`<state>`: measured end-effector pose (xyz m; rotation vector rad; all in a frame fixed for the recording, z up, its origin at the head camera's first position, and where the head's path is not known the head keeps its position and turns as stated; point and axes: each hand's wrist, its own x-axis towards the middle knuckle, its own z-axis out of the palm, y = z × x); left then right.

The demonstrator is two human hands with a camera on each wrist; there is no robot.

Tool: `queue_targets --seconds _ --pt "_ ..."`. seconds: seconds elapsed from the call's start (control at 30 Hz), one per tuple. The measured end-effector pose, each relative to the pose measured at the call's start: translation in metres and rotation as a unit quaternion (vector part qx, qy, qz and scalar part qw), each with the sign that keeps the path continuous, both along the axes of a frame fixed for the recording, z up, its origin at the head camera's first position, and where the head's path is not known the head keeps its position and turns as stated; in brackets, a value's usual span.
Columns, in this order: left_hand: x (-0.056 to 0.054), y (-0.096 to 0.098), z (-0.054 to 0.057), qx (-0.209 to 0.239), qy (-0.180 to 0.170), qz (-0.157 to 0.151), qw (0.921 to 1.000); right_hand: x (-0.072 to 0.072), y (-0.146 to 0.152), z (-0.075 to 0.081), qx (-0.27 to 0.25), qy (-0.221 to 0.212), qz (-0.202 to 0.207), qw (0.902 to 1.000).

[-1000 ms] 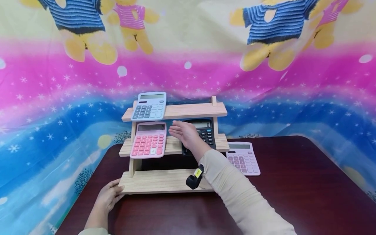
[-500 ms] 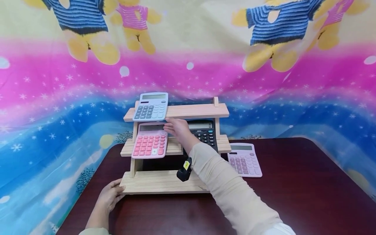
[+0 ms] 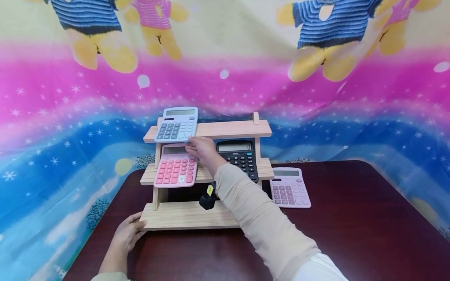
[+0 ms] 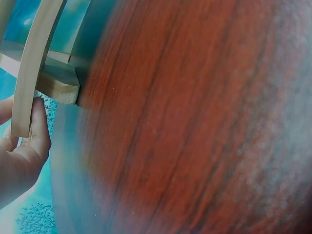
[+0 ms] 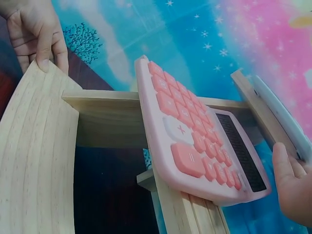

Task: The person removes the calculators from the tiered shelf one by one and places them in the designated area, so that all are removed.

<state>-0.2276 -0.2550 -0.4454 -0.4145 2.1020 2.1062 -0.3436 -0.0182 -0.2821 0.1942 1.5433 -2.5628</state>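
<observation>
A three-tier wooden display shelf [image 3: 190, 216] stands on the table. My left hand [image 3: 125, 234] pinches the left end of its bottom board, thumb on top and fingers below. A light blue calculator [image 3: 177, 124] leans at the left of the top tier. My right hand [image 3: 204, 150] reaches in from the right, its fingertips at that calculator's lower right corner. Its fingers look extended, with part of them hidden. Just below, the pink calculator [image 5: 190, 131] leans on the middle tier, its upper right part covered by the right hand in the head view.
A black calculator [image 3: 236, 147] leans at the right of the middle tier, partly behind the right forearm. On the dark wooden table [image 3: 351, 218], a pale pink calculator [image 3: 290, 187] lies right of the shelf. A patterned cloth [image 3: 225, 93] hangs behind.
My right hand has moved left from in front of the black calculator to the light blue calculator's lower corner. The left hand keeps its hold on the shelf.
</observation>
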Motion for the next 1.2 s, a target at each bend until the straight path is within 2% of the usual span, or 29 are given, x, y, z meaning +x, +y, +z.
queue_targets --seconds 0.27,0.5,0.7,0.9,1.2 --pt "0.002 -0.001 0.0 0.008 -0.005 0.0 1.0 -0.004 -0.005 0.0 -0.009 -0.023 -0.025 0.9994" --pt "0.006 -0.001 -0.003 0.017 0.004 -0.003 0.9998 -0.001 -0.015 0.001 -0.061 -0.052 -0.076 0.9939" --pt "0.008 -0.001 -0.005 0.022 0.004 0.001 0.9997 0.002 -0.019 0.004 -0.112 -0.057 -0.113 0.9856" --pt "0.008 -0.002 -0.002 0.019 0.004 0.0 0.9998 0.006 -0.021 0.006 -0.157 -0.046 -0.124 0.9787" --pt "0.003 0.0 0.001 0.024 0.017 -0.008 0.9995 0.013 -0.011 0.009 -0.188 -0.019 -0.105 0.9765"
